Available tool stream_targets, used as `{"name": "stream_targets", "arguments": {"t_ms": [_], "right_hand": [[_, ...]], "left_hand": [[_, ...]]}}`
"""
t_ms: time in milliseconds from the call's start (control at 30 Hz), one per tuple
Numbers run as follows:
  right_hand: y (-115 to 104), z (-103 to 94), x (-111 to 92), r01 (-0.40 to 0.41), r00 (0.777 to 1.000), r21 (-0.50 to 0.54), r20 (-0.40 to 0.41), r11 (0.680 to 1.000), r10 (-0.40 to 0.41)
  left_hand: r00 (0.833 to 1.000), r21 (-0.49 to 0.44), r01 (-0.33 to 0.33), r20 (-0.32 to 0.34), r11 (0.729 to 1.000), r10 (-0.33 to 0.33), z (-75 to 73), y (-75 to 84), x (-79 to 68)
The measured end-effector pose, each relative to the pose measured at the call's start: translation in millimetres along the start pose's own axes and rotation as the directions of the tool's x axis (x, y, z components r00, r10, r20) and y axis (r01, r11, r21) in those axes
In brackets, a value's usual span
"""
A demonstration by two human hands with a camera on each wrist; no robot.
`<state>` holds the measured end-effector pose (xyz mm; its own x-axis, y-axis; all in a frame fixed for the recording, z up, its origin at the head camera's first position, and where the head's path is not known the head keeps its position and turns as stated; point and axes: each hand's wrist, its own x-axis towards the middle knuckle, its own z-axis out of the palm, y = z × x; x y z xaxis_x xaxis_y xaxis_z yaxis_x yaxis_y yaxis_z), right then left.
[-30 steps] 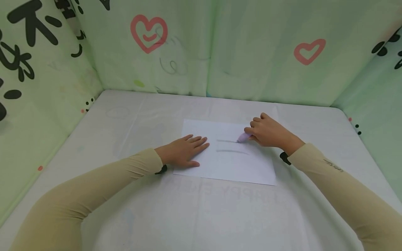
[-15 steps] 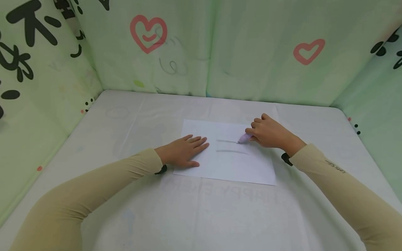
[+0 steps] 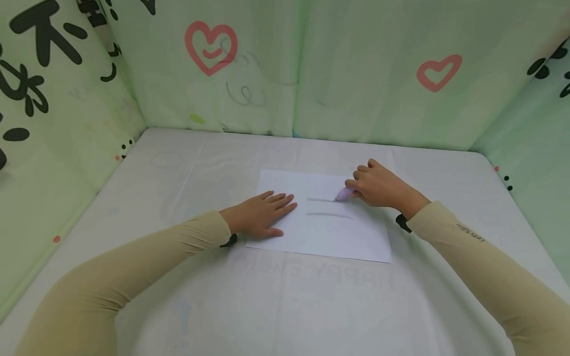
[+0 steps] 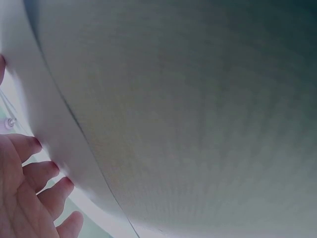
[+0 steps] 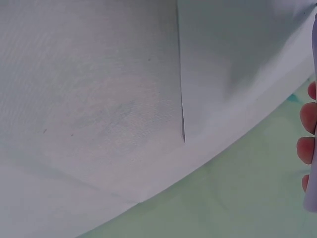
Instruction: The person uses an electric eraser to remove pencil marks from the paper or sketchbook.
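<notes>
Left of center in the head frame, the left hand [image 3: 260, 216] is lying palm down over the left edge of a white sheet of paper [image 3: 320, 242], its fingers spreading slightly apart. Right of center, the right hand [image 3: 378, 185] is gripping a pale purple pen [image 3: 343, 194], whose tip is sitting at the right end of the upper gray line [image 3: 319, 200]. Along the right edge of the right wrist frame, fingertips [image 5: 308, 117] are curling against the pen's barrel. The paper is lying mid-frame on a white table [image 3: 213, 311].
</notes>
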<state>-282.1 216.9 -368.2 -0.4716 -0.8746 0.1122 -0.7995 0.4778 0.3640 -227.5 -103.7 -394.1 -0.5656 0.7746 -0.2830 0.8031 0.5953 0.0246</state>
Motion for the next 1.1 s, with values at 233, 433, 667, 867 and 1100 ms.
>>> {"name": "stream_targets", "arguments": {"t_ms": [233,433,667,867,1100], "right_hand": [[0.4,-1.5,-3.3,-0.008,1.000,0.017,0.013,1.000,0.008],[0.8,-0.3,-2.3,-0.002,1.000,0.016,0.006,1.000,0.002],[0.9,2.8,2.3,-0.001,1.000,0.012,-0.006,1.000,0.001],[0.5,-0.1,0.5,-0.018,0.999,0.031,0.034,0.999,0.017],[-0.4,-2.5,-3.2,-0.003,1.000,0.033,0.022,0.999,0.003]], "left_hand": [[1.000,0.011,0.009,0.024,1.000,-0.009,1.8,-1.9,1.7],[1.000,-0.029,-0.013,0.009,0.999,0.013,0.8,-2.2,-0.9],[1.000,-0.006,-0.003,0.008,1.000,0.003,3.2,-2.2,1.3],[1.000,0.006,0.005,0.014,1.000,-0.005,3.5,-1.8,2.7],[1.000,0.004,0.012,0.015,1.000,-0.012,3.9,-2.3,2.6]]}}
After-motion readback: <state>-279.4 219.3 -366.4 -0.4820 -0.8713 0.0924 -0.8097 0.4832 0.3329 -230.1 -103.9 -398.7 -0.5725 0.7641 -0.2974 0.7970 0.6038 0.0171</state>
